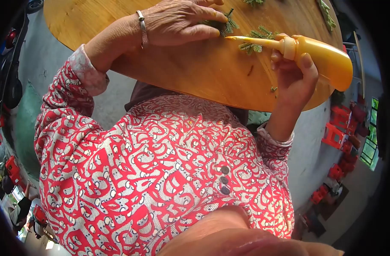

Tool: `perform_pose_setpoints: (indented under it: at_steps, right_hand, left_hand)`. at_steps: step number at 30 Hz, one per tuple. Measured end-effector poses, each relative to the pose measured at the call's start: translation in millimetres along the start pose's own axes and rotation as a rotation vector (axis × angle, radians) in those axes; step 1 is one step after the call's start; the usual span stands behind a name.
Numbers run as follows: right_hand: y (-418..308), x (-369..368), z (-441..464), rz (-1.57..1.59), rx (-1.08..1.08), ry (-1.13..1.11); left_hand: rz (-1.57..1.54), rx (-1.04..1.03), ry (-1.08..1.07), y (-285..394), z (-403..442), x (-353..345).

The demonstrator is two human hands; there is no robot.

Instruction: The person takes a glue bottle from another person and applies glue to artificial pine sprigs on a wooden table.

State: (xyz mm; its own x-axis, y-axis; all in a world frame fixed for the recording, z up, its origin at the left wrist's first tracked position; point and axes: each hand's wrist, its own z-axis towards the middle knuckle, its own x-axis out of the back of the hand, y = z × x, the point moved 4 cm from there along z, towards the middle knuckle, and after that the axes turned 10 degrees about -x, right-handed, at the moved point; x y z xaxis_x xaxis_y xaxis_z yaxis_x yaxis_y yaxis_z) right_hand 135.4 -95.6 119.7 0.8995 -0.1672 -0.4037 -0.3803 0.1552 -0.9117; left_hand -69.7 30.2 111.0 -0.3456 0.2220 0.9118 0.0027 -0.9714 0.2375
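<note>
– Nearest of all is the edge of the person's face [267, 247], then the red-printed shirt [161, 170]. What are the hands doing beyond it?

– Right hand [295, 79] grips a yellow bottle [327, 62] near its neck, tilted over the tabletop [182, 70], base towards the right edge.

– And the left hand [171, 23]?

– Back upward, thumb and forefinger either side of a sprig [230, 25]. It seems to hold it, though the fingers hide most of the stem. That sprig is well in from the near edge.

– Which step, then?

– I'd say applying something from the bottle. Its nozzle [259, 42] has yellow on the tip, just beside the thumb and sprig; whether it touches, I can't tell.

– What does the next move call for?

– My judgement: a steady sprig, a light squeeze, and the tip kept clear of the thumb and of the second sprig [251, 48] behind the nozzle.
</note>
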Motion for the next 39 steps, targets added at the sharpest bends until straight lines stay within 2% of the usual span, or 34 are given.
perform_pose_setpoints:
  at_steps: [3, 5, 8, 14, 17, 39]
  right_hand:
    - [-0.4, 0.7, 1.0, -0.033, -0.003, -0.009]
    - [0.4, 6.8, 2.3, -0.116, -0.024, -0.027]
    - [-2.2, -4.7, 5.6, -0.035, 0.02, 0.019]
    - [-3.2, -17.6, 11.0, -0.15, 0.041, 0.045]
    - [4.7, 3.8, 11.1, -0.271, -0.013, 0.013]
    - [8.9, 0.3, 15.0, -0.262, 0.017, 0.023]
  left_hand:
    - [-0.094, 0.029, -0.067, 4.1, 5.0, 6.0]
    - [-0.058, -0.006, -0.024, 1.9, 3.8, 4.5]
    - [-0.078, 0.014, -0.024, 0.7, 5.8, 8.0]
    - [-0.068, 0.041, -0.053, 0.7, 7.7, 6.9]
    - [-0.065, 0.049, -0.061, 2.9, 8.6, 6.6]
    - [-0.113, 0.038, -0.026, 7.5, 10.1, 10.4]
